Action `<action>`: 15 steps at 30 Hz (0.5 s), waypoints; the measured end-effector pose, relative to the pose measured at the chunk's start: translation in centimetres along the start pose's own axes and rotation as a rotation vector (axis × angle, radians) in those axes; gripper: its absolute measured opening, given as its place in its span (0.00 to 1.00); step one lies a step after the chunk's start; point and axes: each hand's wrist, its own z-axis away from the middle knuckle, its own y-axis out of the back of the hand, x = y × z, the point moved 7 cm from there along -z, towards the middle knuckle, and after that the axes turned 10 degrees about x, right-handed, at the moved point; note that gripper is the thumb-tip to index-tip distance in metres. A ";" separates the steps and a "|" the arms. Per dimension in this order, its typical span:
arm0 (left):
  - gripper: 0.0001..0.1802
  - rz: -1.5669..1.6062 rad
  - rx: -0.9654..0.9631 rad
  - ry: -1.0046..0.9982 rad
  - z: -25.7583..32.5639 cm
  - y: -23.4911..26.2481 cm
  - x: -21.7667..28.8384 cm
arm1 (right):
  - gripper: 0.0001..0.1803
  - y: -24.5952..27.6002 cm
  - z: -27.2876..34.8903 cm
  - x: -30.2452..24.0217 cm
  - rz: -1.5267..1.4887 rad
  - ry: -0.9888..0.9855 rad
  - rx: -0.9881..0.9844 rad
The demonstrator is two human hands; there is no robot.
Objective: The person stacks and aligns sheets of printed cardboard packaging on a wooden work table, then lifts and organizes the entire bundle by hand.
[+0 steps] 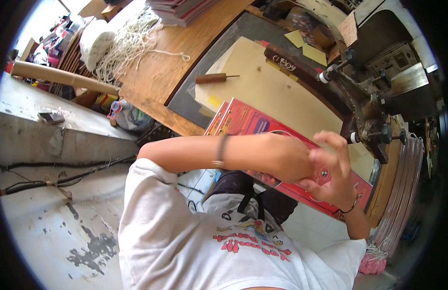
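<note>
Holding a red printed card [262, 126] over the bench [161, 72].
Left hand [286, 157] presses it; right hand [332, 176] grips its edge, fingers half-open — it could slip.

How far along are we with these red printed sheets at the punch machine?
Done: the red printed sheets already show holes along one edge. In hand: left hand and right hand grip them beside the black machine. Left: white cord and wooden-handled awl lie untouched.

Red sheets [262, 123] partly under hands.
</note>
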 end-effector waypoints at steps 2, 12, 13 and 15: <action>0.20 -0.256 -0.278 0.173 1.8 1.2 0.2 | 0.57 0.2 0.5 1.9 0.026 -0.386 -0.079; 0.12 -0.417 1.335 0.946 19.1 1.5 -1.5 | 0.56 -3.0 4.5 -1.3 0.179 -0.321 -0.191; 0.13 -0.400 1.308 0.965 19.3 1.1 -1.2 | 0.54 -2.9 4.7 -1.5 0.169 -0.320 -0.176; 0.15 -0.370 1.256 0.993 19.5 1.0 -0.6 | 0.52 -2.9 5.2 -1.8 0.154 -0.314 -0.136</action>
